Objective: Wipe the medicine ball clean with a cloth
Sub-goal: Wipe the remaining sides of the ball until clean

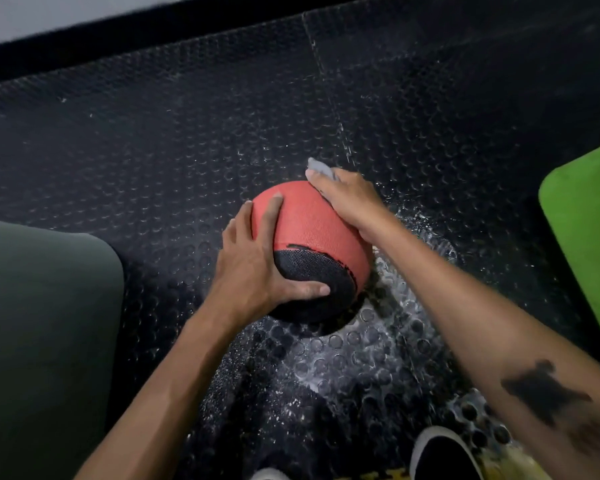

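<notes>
A red and black medicine ball (312, 230) rests on the black studded rubber floor (187, 133) in the middle of the view. My left hand (253, 268) grips its left side, fingers spread over the red part and the thumb lying across the black panel. My right hand (347, 199) presses a small grey cloth (319, 168) against the ball's far upper right side; only a corner of the cloth shows beyond my fingers.
A green mat (586, 230) lies at the right edge. A dark green padded object (42, 323) fills the lower left. White dust or wet specks cover the floor around and below the ball. My black shoe (440, 455) is at the bottom.
</notes>
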